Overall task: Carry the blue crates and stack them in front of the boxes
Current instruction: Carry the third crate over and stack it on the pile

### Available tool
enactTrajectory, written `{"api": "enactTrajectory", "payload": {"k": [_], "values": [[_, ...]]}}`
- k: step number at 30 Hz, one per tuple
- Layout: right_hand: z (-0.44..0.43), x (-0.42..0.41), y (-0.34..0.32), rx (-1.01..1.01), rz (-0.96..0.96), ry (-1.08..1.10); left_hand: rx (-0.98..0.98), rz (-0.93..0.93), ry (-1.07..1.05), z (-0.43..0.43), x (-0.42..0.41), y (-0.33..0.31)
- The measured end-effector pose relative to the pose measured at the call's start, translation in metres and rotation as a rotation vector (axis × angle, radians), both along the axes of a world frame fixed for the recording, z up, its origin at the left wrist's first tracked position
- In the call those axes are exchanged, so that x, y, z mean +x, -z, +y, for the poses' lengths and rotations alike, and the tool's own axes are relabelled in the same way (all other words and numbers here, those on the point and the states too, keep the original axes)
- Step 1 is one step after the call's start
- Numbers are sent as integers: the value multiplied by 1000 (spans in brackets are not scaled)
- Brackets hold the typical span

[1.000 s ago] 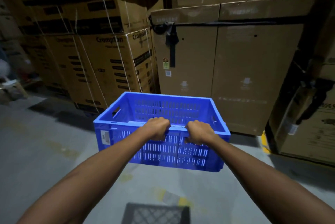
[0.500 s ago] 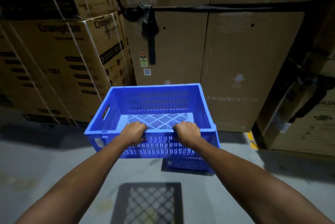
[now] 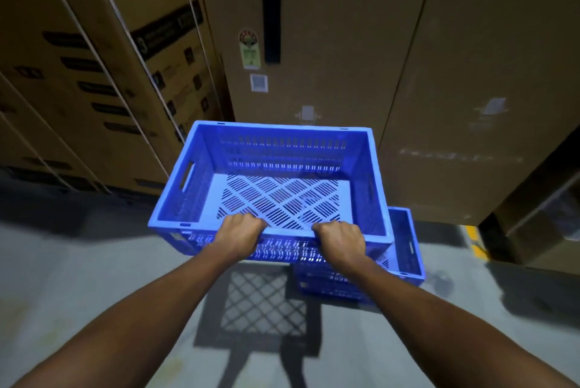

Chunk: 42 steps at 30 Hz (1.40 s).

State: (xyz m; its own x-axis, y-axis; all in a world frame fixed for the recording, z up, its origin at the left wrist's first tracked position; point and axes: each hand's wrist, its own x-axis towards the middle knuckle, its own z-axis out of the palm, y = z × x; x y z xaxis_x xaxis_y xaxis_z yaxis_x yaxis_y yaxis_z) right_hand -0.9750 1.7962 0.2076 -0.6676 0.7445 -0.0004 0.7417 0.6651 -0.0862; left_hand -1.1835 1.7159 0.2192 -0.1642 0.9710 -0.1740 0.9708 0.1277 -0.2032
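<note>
I hold an empty blue slotted crate (image 3: 201,174) in the air by its near rim. My left hand (image 3: 240,235) grips the rim left of centre, and my right hand (image 3: 340,241) grips it right of centre. Below and to the right, a second blue crate (image 3: 405,243) rests on the floor, mostly hidden by the held one. Tall cardboard boxes (image 3: 329,42) rise just behind both crates.
Strapped printed cartons (image 3: 78,74) form a wall on the left. More boxes (image 3: 539,218) jut out at the right, beside a yellow floor mark (image 3: 475,241). The grey concrete floor (image 3: 78,268) carries the held crate's lattice shadow (image 3: 263,309).
I have stepped closer to the boxes and the view has tilted down. The held crate now hangs partly over the crate on the floor, which has come more into view at the right.
</note>
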Motion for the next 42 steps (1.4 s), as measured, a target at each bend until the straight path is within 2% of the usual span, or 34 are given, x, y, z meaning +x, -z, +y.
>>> {"api": "enactTrajectory", "payload": {"k": [8, 16, 22, 31, 42], "values": [[68, -13, 174, -43, -38, -1, -55, 26, -1, 67, -13, 166], [120, -32, 267, 8, 4, -10, -33, 52, -22, 122, -27, 251], [139, -32, 291, -11, -39, 2, -45, 2, -18, 149, -31, 293], [172, -8, 302, -24, -50, 67, -59, -13, 77, 189, -12, 292], [185, 7, 305, -75, -74, 122, -101, -27, 58, 200, 6, 296]]}}
